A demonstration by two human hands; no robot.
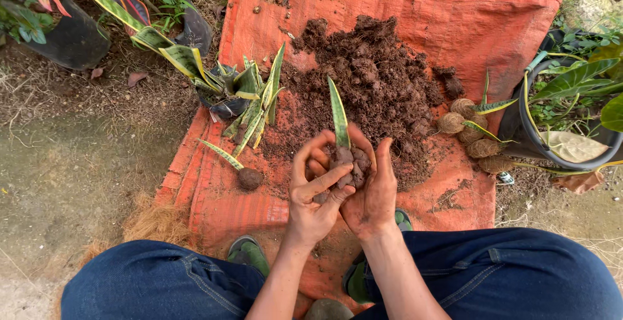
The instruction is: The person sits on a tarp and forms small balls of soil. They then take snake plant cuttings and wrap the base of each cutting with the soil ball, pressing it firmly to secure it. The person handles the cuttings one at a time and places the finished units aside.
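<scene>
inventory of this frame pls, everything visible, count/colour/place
soil pile: one, dark brown, centre of cloth
cloth: one, orange, on ground
cutting with soil clump: one, green-yellow leaf, held in both hands
bare cuttings: a bunch, green-yellow, left of pile
soil-balled cutting: one, lying at cloth's left edge
fibre-wrapped balls: about five, tan, right of pile
black pot: one, far right
sandals: two, green
jeans: blue
left hand: soil-stained, cupping clump
right hand: soil-stained, cupping clump

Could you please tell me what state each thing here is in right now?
Left hand: cupped, pressing soil.
Right hand: cupped under soil ball.
Leaf cutting: upright in soil ball.
Soil pile: loose, heaped on orange sack.
Finished ball: lying on sack.
</scene>
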